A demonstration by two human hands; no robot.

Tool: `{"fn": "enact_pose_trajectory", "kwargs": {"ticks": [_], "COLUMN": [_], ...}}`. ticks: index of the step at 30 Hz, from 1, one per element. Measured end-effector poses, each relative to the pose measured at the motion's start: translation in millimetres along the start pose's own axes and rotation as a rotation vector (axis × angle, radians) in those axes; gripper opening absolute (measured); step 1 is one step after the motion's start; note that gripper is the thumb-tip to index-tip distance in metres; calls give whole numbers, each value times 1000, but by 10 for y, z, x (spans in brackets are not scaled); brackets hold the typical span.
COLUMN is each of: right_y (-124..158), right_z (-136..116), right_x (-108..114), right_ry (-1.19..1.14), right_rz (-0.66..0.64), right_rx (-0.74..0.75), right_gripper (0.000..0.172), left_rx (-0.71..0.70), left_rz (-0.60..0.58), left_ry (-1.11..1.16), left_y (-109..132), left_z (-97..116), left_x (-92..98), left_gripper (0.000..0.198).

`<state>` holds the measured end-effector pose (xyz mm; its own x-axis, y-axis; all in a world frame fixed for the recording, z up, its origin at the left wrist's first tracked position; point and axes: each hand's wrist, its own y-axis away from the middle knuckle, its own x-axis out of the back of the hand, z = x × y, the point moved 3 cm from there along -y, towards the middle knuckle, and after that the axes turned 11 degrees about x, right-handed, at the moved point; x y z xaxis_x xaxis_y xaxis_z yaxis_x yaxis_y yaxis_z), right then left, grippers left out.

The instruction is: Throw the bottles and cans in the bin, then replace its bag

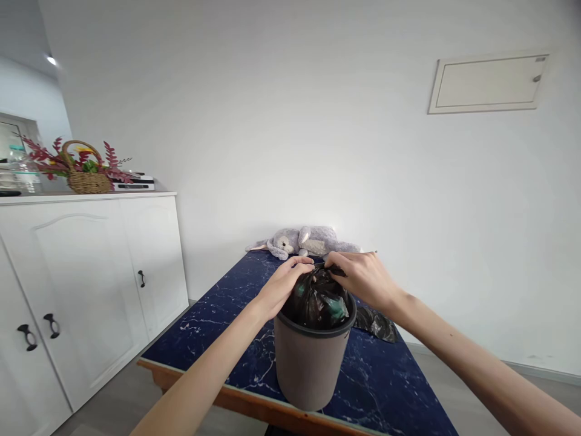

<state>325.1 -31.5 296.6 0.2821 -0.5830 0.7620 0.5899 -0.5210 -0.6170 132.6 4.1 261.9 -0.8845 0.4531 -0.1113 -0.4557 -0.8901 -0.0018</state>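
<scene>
Head view showed a grey bin [308, 363] standing near the front edge of the blue marbled counter [218, 321]; a black bag [318, 300] bulged from its mouth; the left hand [284, 284] and right hand [363, 278] met above it, each grip pinched shut on the gathered bag top; the step in hand looked like closing or knotting the bag neck, and the next move would call for a firm twist without tearing; behind lay another black bag [376, 324]; farther off, a plush toy [302, 241].
</scene>
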Motion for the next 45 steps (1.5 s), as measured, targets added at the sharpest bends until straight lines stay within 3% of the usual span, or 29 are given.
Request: {"fn": "enact_pose_trajectory", "kwargs": {"ticks": [3, 8, 15, 20, 24, 28, 31, 39, 45], "right_y": [-24, -137, -204, -136, 18, 190, 277, 524, 859], "right_z": [-100, -99, -134, -88, 38, 130, 137, 35, -30], "right_x": [-67, -139, -188, -188, -141, -96, -79, -88, -75], "right_ry": [155, 185, 178, 72, -272, -486, -431, -247, -250], "right_rz": [-69, -156, -86, -75, -70, 16, 63, 127, 280], "right_rx": [-60, -213, -329, -211, -27, -23, -31, -9, 0], "right_gripper": [15, 18, 27, 24, 18, 23, 31, 32, 22], "left_rx": [-58, -42, 12, 3, -36, -25, -67, -381, -302], "left_rz": [-5, -31, -19, 3, 67, 80, 100, 318, 383], "left_ry": [-16, -63, -92, -97, -72, -122, -267, -820, -991], "left_y": [-19, -31, -140, -237, -203, -158, -148, -85, -92], "left_z": [-4, -26, -24, -7, -29, -50, -18, 161, 143], "left_x": [-5, -33, -21, -5, 32, 50, 59, 132, 393], "left_gripper": [27, 30, 49, 43, 51, 53, 46, 25, 22]}}
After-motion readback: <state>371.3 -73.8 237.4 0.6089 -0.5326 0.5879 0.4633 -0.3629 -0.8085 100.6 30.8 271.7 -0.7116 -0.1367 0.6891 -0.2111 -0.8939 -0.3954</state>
